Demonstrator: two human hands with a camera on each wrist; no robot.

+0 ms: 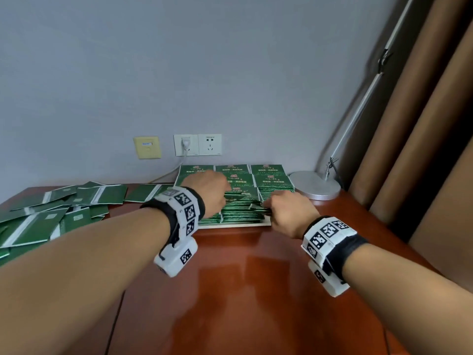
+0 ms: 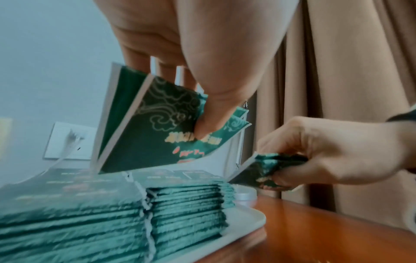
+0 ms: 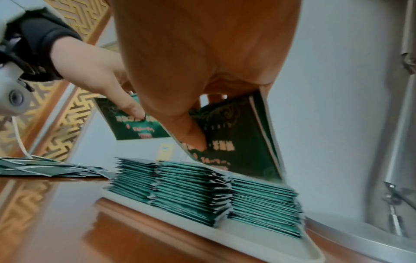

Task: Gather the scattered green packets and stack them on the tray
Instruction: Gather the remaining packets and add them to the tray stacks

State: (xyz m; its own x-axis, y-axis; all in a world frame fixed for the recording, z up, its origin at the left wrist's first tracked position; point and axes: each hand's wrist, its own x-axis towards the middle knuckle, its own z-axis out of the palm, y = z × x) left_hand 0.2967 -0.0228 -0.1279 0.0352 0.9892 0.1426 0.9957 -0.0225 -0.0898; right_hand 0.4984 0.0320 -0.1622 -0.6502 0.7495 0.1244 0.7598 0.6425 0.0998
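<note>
Left of tray [image 1: 235, 224], scattered packets [image 1: 51, 213]

Head view looks down; both wrist views closely share the tray [image 2: 252, 220].

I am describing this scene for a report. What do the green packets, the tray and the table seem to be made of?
Green packets: probably glossy foil or plastic film; the edges look crimped and shiny.
Tray: seemingly matte white plastic, smooth with a rounded rim; it could be something else.
Table: apparently lacquered reddish wood, with mirror-like reflections.
</note>
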